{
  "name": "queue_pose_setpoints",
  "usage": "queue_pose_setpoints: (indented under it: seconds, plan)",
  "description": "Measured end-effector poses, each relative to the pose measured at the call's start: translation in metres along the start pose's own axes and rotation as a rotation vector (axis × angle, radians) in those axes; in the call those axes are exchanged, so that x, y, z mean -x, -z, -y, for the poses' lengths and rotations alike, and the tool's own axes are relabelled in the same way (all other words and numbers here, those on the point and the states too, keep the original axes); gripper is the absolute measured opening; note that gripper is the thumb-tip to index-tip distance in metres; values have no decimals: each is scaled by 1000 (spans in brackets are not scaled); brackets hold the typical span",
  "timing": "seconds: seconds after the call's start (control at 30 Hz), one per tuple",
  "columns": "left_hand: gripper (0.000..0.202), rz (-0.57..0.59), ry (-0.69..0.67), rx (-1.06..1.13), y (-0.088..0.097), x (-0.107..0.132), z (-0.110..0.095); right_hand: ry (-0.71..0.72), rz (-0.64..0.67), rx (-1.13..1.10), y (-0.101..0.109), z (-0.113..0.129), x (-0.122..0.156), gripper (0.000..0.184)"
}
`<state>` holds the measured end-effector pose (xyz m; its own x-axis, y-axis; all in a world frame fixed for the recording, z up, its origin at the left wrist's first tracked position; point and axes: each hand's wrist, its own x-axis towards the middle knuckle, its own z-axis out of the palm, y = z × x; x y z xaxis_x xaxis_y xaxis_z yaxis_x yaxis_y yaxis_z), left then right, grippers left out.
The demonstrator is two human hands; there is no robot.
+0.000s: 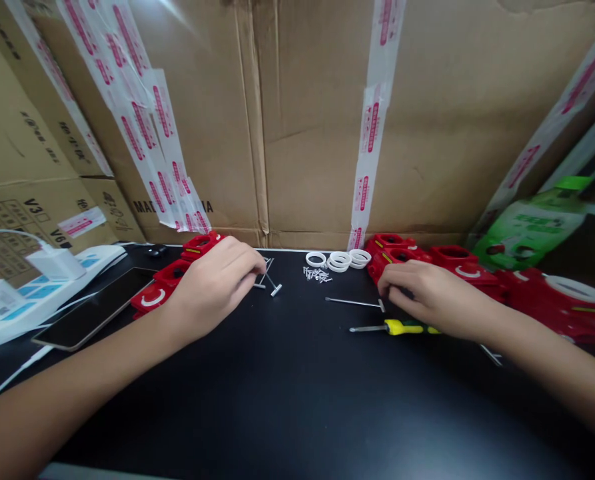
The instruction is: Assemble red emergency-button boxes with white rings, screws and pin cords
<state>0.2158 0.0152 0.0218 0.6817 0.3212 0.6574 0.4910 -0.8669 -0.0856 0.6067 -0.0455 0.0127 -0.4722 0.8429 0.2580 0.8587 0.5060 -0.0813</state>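
My left hand (216, 283) rests on the black table (287, 387) with its fingers curled and pinched on a thin metal T-shaped pin (270, 279), right beside red plastic parts (170, 280). My right hand (430, 297) lies palm down with fingers curled, its fingertips at the head of another metal T-pin (354, 303) and against a row of red plastic parts (417, 257). A yellow-handled screwdriver (392, 327) lies just under that hand. What the right fingers hold, if anything, is hidden.
White plastic rings (340, 260) and a heap of small screws (317, 274) sit at the back middle. A dark phone (90, 313) and white power strip with charger (52, 273) lie left. Cardboard boxes (302, 120) wall the back; a green package (532, 227) leans right.
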Motion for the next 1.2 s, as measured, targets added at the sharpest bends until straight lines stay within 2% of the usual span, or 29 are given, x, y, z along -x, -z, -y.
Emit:
queue_pose_setpoints:
  seconds: [0.1, 0.23, 0.4, 0.47, 0.63, 0.87, 1.03, 1.2]
  plan:
    - [13, -38, -12, 15, 2, 1, -2, -23, -62, 29, 1, -7, 0, 22]
    - [15, -125, -18, 41, 3, 1, -2, 10, -81, 34, 2, -6, 0, 23]
    - [15, -123, 22, 64, 2, -1, 2, 80, -57, 31, 3, 5, 2, 21]
    - [15, -84, 33, 69, 0, -1, 5, 97, -51, 36, 3, 8, 3, 22]
    - [13, 128, 121, 42, -6, 3, 13, 125, -23, 43, 3, 14, 4, 23]
    - [15, 295, 247, 40, -16, 4, 25, 122, 8, 43, 5, 22, 4, 23]
    - [16, 370, 317, 35, -28, 6, 12, 130, 26, 25, 1, 27, 4, 24]
    - [20, 454, 288, 32, -36, 8, 0, 149, 40, 28, -2, 36, 4, 26]
